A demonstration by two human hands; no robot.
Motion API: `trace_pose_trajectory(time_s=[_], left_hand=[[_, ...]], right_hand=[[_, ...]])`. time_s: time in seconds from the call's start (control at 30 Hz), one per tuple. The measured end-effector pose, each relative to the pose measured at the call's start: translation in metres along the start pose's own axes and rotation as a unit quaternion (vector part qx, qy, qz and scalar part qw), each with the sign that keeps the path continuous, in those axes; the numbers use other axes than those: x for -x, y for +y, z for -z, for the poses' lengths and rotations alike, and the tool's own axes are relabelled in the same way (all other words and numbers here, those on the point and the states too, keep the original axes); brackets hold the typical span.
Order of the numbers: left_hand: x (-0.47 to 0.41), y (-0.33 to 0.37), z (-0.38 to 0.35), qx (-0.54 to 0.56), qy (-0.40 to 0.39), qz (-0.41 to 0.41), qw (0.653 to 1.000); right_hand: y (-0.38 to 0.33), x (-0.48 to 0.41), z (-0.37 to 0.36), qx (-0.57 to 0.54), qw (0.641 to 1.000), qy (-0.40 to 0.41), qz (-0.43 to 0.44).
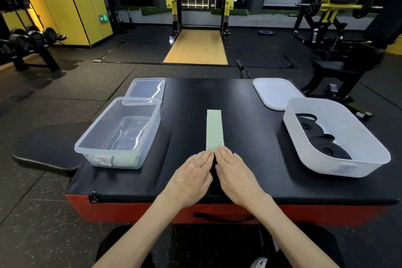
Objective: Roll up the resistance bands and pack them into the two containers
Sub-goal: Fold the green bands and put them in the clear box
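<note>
A pale green resistance band (214, 129) lies flat and straight on the black padded box top (245, 128), running away from me. My left hand (191, 177) and my right hand (236, 175) lie side by side with straight fingers, their fingertips on the band's near end. A clear plastic container (97, 139) stands to the left with pale rolled bands at its near end. A white container (378, 148) at the right holds rolled black bands (322, 137).
A clear lid (146, 88) lies behind the clear container, and a white lid (275, 93) behind the white one. The box has red sides (130, 210). A black bench pad (46, 148) sits low at the left. Gym racks and machines stand farther back.
</note>
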State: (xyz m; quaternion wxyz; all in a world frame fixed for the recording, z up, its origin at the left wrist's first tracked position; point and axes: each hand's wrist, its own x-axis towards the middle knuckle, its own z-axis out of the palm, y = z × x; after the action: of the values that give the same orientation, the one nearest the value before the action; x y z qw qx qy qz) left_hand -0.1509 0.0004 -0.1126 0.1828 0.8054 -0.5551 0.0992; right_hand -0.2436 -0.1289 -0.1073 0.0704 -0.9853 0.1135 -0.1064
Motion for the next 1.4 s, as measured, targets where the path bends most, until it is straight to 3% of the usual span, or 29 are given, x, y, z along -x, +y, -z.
trace_pose_trajectory(time_s=[0.3, 0.47, 0.67, 0.77, 0.87, 1.1, 1.4], left_hand=[[-0.013, -0.007, -0.002, -0.005, 0.010, -0.031, 0.999], [-0.020, -0.015, -0.007, -0.017, 0.002, -0.025, 1.000], [-0.026, -0.018, -0.009, -0.009, 0.019, -0.050, 0.999], [-0.030, -0.023, -0.010, 0.000, 0.022, -0.055, 0.998], [-0.034, -0.028, -0.008, 0.055, 0.036, -0.046, 0.997], [-0.054, -0.034, -0.009, 0.085, 0.028, -0.003, 0.996], [-0.048, -0.030, -0.008, 0.065, 0.052, -0.023, 0.996]], right_hand=[[0.006, -0.003, -0.001, -0.005, 1.000, -0.011, 0.005], [0.009, -0.004, -0.006, 0.002, 0.999, 0.035, -0.001], [0.009, -0.011, -0.009, -0.002, 1.000, 0.028, -0.004], [0.009, -0.017, -0.011, -0.007, 0.997, 0.075, -0.021], [0.010, -0.021, -0.006, -0.023, 0.990, 0.140, -0.021], [0.017, -0.036, -0.007, -0.040, 0.988, 0.128, -0.071], [0.018, -0.030, -0.004, -0.050, 0.987, 0.153, -0.017]])
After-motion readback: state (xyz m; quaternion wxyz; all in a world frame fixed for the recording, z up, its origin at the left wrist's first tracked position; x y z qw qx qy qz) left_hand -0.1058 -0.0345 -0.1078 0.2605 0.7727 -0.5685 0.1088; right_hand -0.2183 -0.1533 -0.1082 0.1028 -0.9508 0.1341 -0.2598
